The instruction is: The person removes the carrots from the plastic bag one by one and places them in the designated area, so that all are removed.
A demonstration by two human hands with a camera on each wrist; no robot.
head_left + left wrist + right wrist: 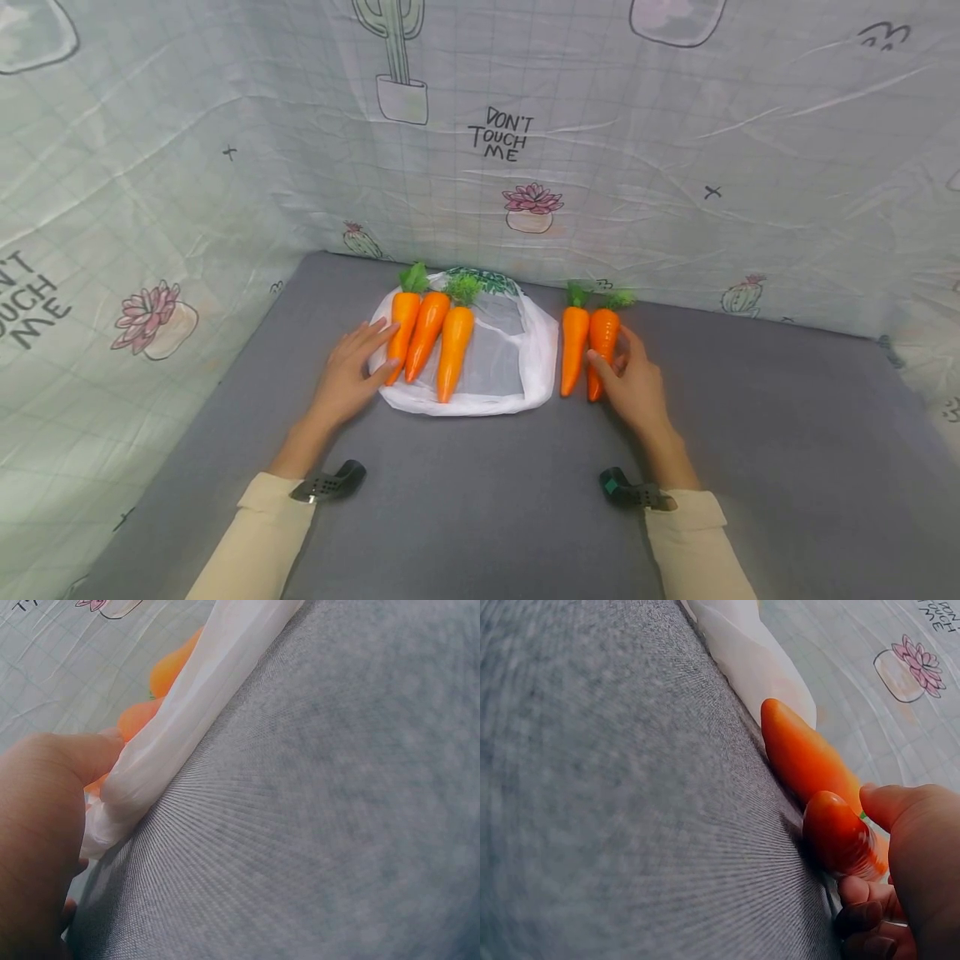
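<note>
Three orange carrots with green tops lie side by side on a white plastic bag: a left one [403,321], a middle one [427,325] and a right one [454,350]. My left hand [351,371] rests at the bag's left edge, fingertips and thumb against the left carrot, fingers loosely spread. To the right of the bag [540,367], two more carrots lie on the grey cloth. My right hand [636,379] grips the outer carrot [836,832], thumb on one side and curled fingers on the other. The inner carrot [574,350] lies just beside it, untouched.
Grey cloth [480,508] covers the table. Behind and to the left hangs a pale curtain [637,142] printed with cacti and lettering, close to the carrot tops. Dark wrist straps with camera mounts [330,483] stick out inward from both wrists.
</note>
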